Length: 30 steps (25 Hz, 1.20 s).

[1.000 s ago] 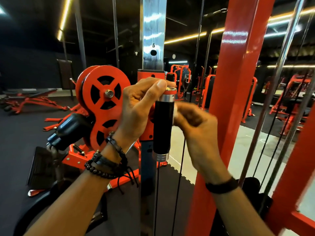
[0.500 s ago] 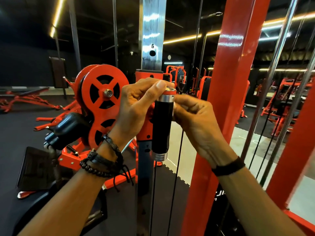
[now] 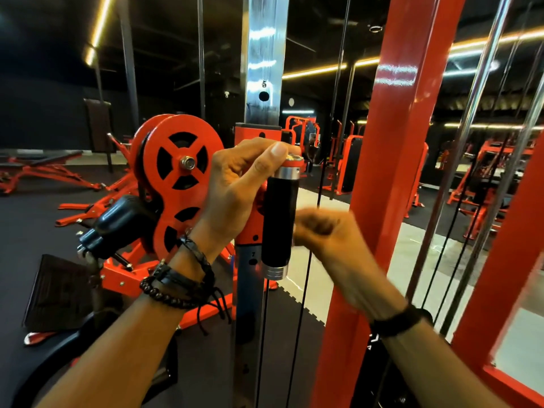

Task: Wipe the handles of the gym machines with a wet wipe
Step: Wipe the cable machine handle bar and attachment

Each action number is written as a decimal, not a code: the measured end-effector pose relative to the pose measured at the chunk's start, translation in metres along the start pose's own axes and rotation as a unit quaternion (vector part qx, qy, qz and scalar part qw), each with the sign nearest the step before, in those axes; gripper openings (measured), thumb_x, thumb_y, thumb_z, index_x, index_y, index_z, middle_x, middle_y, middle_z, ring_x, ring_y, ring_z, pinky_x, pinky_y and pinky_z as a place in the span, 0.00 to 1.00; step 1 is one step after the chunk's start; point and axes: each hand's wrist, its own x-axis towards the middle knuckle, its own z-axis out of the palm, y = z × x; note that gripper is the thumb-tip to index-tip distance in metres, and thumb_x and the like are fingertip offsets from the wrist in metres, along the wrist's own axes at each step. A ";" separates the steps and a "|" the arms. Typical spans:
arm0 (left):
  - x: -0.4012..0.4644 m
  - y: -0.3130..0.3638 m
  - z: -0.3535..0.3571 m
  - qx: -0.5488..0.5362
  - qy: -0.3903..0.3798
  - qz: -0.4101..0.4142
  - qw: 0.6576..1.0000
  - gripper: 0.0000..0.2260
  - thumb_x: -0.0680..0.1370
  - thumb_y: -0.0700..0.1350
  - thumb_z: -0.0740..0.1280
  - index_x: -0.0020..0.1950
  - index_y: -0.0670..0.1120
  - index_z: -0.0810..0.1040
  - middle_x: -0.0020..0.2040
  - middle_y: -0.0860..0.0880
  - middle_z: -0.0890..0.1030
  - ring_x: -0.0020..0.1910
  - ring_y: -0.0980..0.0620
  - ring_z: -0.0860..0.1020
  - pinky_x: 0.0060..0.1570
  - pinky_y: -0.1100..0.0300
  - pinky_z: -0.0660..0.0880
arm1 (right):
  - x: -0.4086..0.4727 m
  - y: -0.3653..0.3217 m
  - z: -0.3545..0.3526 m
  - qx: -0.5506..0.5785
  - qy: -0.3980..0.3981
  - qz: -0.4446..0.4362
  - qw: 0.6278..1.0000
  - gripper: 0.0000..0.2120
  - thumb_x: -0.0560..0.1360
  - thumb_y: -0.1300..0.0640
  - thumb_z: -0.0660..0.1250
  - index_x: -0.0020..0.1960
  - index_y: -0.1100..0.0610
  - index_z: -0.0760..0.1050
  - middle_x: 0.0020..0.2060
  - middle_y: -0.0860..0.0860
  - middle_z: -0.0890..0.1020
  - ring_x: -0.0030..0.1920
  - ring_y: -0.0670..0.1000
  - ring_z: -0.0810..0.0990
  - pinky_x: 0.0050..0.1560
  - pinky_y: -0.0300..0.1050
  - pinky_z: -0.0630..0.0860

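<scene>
Dark gym, black floor [image 3: 35, 231], ceiling light strips [image 3: 318, 70]

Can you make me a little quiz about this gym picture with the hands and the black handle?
1. True or false: the left hand holds the top end of the black handle.
2. Which number is printed on the shiny steel post above the handle? A) 2 B) 5 C) 9
3. Fill in: the blurred right hand is beside the handle's ____ half.

Key: 1 true. 2 B. 3 lower.

The right hand's fingers are curled, but it is too blurred to tell whether it holds a wipe.
</scene>
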 end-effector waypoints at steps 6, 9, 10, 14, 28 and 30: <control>-0.001 0.002 0.001 -0.018 -0.009 -0.004 1.000 0.17 0.81 0.48 0.59 0.55 0.38 0.82 0.51 0.40 0.84 0.51 0.43 0.82 0.51 0.48 0.78 | 0.014 -0.021 -0.003 0.065 0.038 -0.034 0.997 0.12 0.76 0.68 0.67 0.59 0.67 0.79 0.52 0.62 0.84 0.55 0.64 0.82 0.61 0.61 0.78; -0.001 0.003 0.000 -0.015 -0.017 -0.002 1.000 0.17 0.81 0.48 0.59 0.56 0.38 0.82 0.52 0.39 0.84 0.52 0.43 0.82 0.53 0.51 0.78 | 0.011 -0.016 0.001 0.055 -0.012 -0.015 0.998 0.13 0.79 0.68 0.64 0.62 0.66 0.78 0.55 0.62 0.84 0.57 0.64 0.82 0.62 0.63 0.77; 0.000 0.004 -0.001 -0.012 -0.017 -0.002 1.000 0.17 0.81 0.49 0.59 0.56 0.39 0.82 0.52 0.40 0.84 0.52 0.44 0.82 0.53 0.52 0.77 | 0.000 -0.007 0.001 0.034 -0.044 0.020 0.998 0.13 0.79 0.69 0.63 0.62 0.65 0.78 0.55 0.60 0.84 0.57 0.61 0.83 0.62 0.63 0.77; 0.000 0.002 -0.003 -0.005 -0.008 -0.005 1.000 0.17 0.81 0.50 0.60 0.55 0.40 0.83 0.52 0.42 0.84 0.53 0.43 0.82 0.53 0.48 0.77 | 0.006 -0.012 -0.001 -0.008 -0.083 0.037 0.996 0.13 0.78 0.72 0.63 0.61 0.67 0.78 0.53 0.60 0.85 0.55 0.58 0.84 0.61 0.59 0.79; -0.001 0.002 -0.002 -0.015 -0.019 -0.006 1.000 0.17 0.81 0.48 0.59 0.56 0.38 0.82 0.50 0.42 0.84 0.51 0.47 0.82 0.51 0.57 0.76 | 0.008 -0.011 0.003 0.089 0.021 0.080 0.993 0.11 0.73 0.67 0.70 0.54 0.70 0.78 0.49 0.66 0.84 0.50 0.62 0.85 0.52 0.58 0.82; -0.001 0.001 -0.003 -0.005 -0.012 -0.003 1.000 0.17 0.81 0.49 0.59 0.56 0.40 0.83 0.49 0.45 0.84 0.51 0.46 0.82 0.51 0.55 0.76 | -0.003 -0.007 0.009 0.115 0.067 0.095 0.987 0.11 0.69 0.63 0.73 0.49 0.67 0.79 0.46 0.66 0.83 0.47 0.60 0.84 0.47 0.51 0.84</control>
